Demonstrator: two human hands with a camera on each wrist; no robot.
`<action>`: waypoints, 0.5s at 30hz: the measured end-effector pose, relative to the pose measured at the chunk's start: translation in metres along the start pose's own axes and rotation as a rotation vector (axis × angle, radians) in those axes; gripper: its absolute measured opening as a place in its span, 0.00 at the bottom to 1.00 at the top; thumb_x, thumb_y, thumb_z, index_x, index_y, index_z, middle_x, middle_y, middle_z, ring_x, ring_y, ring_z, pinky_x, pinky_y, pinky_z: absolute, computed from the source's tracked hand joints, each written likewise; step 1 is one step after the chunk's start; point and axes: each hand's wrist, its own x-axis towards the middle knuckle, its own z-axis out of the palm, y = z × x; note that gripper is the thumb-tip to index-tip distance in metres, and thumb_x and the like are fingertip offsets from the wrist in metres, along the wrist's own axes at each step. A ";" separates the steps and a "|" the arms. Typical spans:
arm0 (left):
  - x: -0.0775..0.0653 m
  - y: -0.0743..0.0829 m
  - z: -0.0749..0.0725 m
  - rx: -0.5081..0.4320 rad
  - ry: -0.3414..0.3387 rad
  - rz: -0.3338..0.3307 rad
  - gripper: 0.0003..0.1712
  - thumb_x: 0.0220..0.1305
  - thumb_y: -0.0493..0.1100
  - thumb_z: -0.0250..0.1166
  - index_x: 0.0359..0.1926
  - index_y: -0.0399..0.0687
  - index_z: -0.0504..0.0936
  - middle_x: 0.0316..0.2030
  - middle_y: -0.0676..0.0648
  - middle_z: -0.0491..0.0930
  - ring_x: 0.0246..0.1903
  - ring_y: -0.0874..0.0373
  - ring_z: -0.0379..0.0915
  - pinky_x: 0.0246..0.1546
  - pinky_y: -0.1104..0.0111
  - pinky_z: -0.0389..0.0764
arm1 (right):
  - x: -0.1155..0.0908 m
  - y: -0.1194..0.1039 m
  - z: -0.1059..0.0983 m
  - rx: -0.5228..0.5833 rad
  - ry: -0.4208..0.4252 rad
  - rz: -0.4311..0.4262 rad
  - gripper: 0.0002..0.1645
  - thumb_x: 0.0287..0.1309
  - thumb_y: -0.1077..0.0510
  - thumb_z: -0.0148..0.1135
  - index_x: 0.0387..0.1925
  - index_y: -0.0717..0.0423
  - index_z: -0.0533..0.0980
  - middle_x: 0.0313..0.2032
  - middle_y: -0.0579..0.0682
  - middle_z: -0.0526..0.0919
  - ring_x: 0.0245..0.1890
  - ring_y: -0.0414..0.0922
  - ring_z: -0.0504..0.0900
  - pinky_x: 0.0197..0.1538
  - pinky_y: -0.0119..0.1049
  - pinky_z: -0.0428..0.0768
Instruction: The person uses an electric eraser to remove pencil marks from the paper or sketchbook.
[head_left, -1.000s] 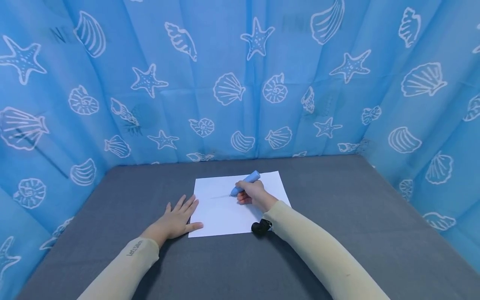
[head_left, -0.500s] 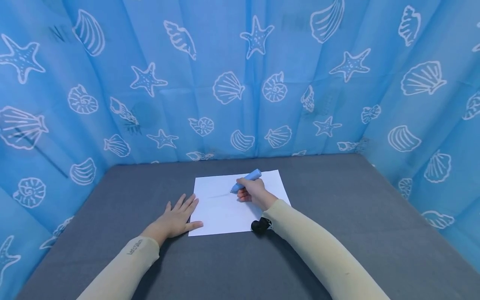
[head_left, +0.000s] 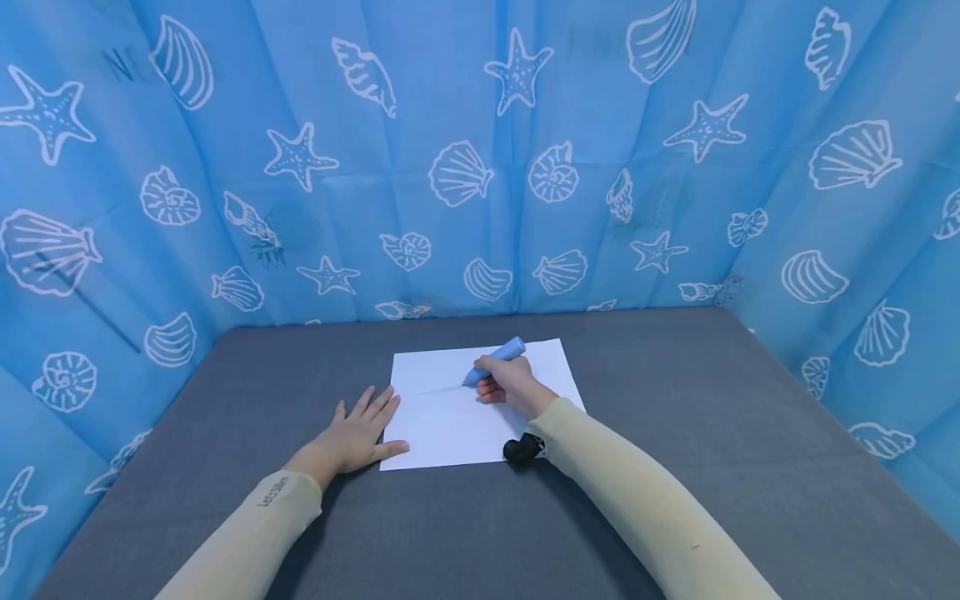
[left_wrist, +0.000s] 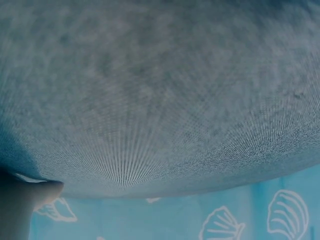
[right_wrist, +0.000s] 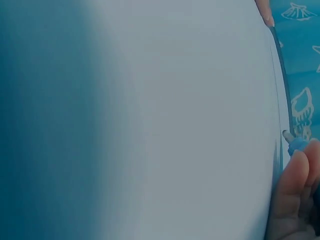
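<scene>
On the table lies a white sheet of paper (head_left: 435,433), bearing a faint thin line in its upper left part. My right hand (head_left: 513,387) grips a thick blue marker (head_left: 510,349) in a writing hold. Its tip points down and left, right at the line's right end. In the right wrist view the marker's grey tip (right_wrist: 287,135) shows beyond the fingertips (right_wrist: 294,172), low over the paper. My left hand (head_left: 352,437) rests flat with fingers spread, its fingertips and thumb on the sheet's left edge. In the left wrist view only the thumb (left_wrist: 47,192) shows.
A grey cloth (head_left: 420,533) covers the table. Blue curtains (head_left: 480,225) with white shell and starfish prints stand round the back and sides. A small black device (head_left: 521,450) sits at my right wrist, overlapping the paper's lower edge.
Between the first frame and now, the marker tip and right hand have shifted slightly toward the paper's far edge. The left hand and the paper stay in place.
</scene>
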 end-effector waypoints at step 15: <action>0.006 -0.007 0.008 0.018 0.020 0.001 0.55 0.62 0.77 0.46 0.77 0.46 0.46 0.76 0.43 0.40 0.74 0.39 0.28 0.63 0.33 0.33 | -0.001 -0.001 0.003 0.004 0.003 0.006 0.13 0.61 0.57 0.63 0.33 0.65 0.74 0.16 0.51 0.76 0.13 0.39 0.76 0.22 0.30 0.79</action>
